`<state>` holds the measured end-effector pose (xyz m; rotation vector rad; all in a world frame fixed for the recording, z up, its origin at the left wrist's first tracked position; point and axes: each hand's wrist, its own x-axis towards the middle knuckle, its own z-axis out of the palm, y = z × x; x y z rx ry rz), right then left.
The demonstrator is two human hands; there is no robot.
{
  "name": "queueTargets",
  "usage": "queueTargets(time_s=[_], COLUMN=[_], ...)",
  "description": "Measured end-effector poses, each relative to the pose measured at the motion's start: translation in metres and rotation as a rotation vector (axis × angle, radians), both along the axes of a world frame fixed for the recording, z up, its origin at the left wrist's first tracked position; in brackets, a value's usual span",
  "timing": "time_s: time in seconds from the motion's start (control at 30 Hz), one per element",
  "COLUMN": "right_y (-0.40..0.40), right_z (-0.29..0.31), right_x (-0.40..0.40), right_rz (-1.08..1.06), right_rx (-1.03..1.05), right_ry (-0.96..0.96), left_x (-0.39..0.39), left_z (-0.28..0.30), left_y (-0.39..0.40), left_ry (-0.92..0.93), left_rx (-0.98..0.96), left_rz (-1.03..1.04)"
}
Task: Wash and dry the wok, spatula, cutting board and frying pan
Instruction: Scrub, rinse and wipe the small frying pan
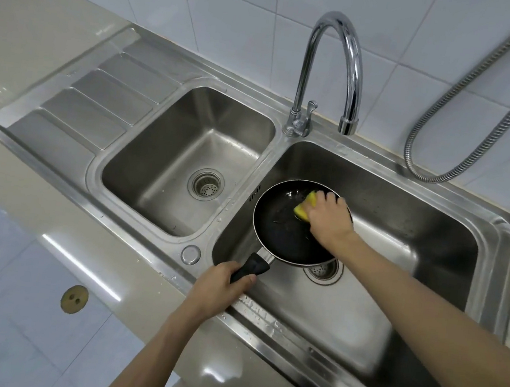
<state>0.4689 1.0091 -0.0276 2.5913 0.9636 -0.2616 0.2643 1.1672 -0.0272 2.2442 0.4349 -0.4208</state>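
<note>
A black frying pan [278, 225] hangs over the right basin [433, 247] of a steel double sink. My left hand [220, 285] grips its black handle [252, 268] at the basin's front left corner. My right hand [329, 221] holds a yellow sponge [305, 206] and presses it against the pan's inside near the far rim. The wok, spatula and cutting board are not in view.
A chrome gooseneck tap [333, 68] stands behind the divider, its spout over the right basin, with no water visible. The left basin [187, 159] and ribbed drainboard [98, 100] lie to the left. A metal hose [480, 124] loops along the tiled wall at right. Beige counter [23, 52] surrounds the sink.
</note>
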Motion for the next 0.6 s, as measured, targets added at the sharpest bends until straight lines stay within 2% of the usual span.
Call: queueTargets(time_s=[0.1, 0.2, 0.27, 0.37, 0.47, 0.53, 0.6], right_y=[-0.019, -0.024, -0.015, 0.01, 0.022, 0.023, 0.018], right_z=[0.015, 0.02, 0.014, 0.002, -0.004, -0.007, -0.005], right_x=[0.007, -0.011, -0.035, -0.06, -0.053, -0.038, -0.024], right_rz=[0.09, 0.082, 0.122, 0.153, 0.119, 0.074, -0.005], right_rx=[-0.042, 0.124, 0.232, 0.267, 0.238, 0.161, 0.049], right_ry=[0.154, 0.479, 0.549, 0.365, 0.154, 0.034, 0.001], left_x=[0.002, 0.0, -0.001, -0.001, -0.001, -0.002, -0.001], left_z=[0.002, 0.0, -0.002, -0.003, -0.005, -0.006, -0.005], left_y=[0.0, -0.001, 0.0, 0.002, 0.003, 0.002, 0.001], left_ry=[-0.022, -0.029, -0.033, -0.041, -0.04, -0.027, -0.008], left_rx=[0.002, 0.029, 0.034, 0.044, 0.051, 0.08, 0.129], left_rz=[0.027, -0.004, -0.033, -0.087, -0.099, -0.114, -0.128])
